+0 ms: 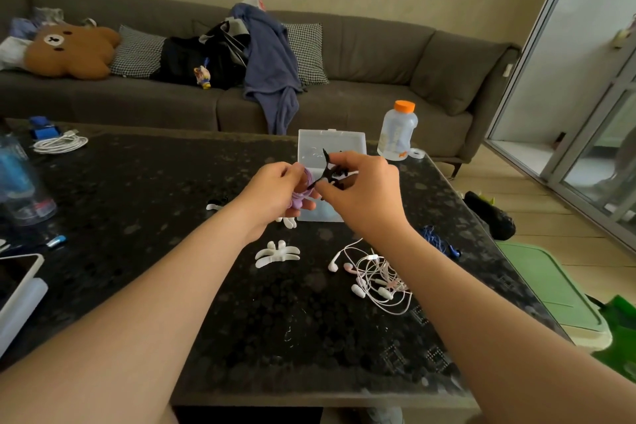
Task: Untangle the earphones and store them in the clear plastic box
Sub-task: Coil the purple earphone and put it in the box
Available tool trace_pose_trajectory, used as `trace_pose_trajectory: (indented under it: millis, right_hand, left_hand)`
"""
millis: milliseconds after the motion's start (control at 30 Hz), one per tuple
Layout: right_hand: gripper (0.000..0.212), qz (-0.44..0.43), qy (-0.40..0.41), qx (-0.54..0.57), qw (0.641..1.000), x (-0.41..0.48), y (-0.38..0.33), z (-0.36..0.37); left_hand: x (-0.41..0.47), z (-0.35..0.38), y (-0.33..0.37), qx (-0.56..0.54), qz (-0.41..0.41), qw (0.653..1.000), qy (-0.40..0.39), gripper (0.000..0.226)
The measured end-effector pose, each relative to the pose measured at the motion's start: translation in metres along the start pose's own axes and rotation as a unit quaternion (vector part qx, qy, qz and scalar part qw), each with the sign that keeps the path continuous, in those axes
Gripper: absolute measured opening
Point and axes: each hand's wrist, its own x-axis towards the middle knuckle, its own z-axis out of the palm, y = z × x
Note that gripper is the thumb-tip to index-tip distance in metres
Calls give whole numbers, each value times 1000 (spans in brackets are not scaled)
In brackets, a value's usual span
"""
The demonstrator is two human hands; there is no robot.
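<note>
My left hand grips a coiled purple earphone above the dark table. My right hand pinches a black cable winder clip against that coil. Both hands hover just in front of the open clear plastic box, whose lid stands up behind it. A tangle of white and pink earphones lies on the table under my right forearm. A blue earphone bundle sits further right near the table edge.
White winder clips lie at centre, below my left hand and at its left. An orange-capped bottle stands behind the box. A white cable coil, a tumbler and a tablet occupy the left side.
</note>
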Motion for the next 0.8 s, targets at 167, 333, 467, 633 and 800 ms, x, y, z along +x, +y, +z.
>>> trace_pose_trajectory:
  millis: [167, 333, 467, 633, 800]
  right_hand:
    - [35, -104, 37, -58, 992, -2, -2, -1]
    - [25, -128, -12, -108, 986, -2, -3, 4]
    - [18, -138, -28, -138, 980, -1, -4, 3]
    - [20, -169, -86, -150, 970, -3, -2, 2]
    - [14, -134, -69, -126, 981, -1, -1, 10]
  left_hand:
    - [-2, 1, -3, -21, 5, 999, -37, 36]
    - [3, 2, -4, -21, 16, 999, -30, 43]
    - [3, 1, -2, -34, 18, 999, -36, 49]
    - [0, 5, -1, 54, 63, 996, -10, 42]
    - [-6, 3, 2, 187, 146, 971, 18, 24]
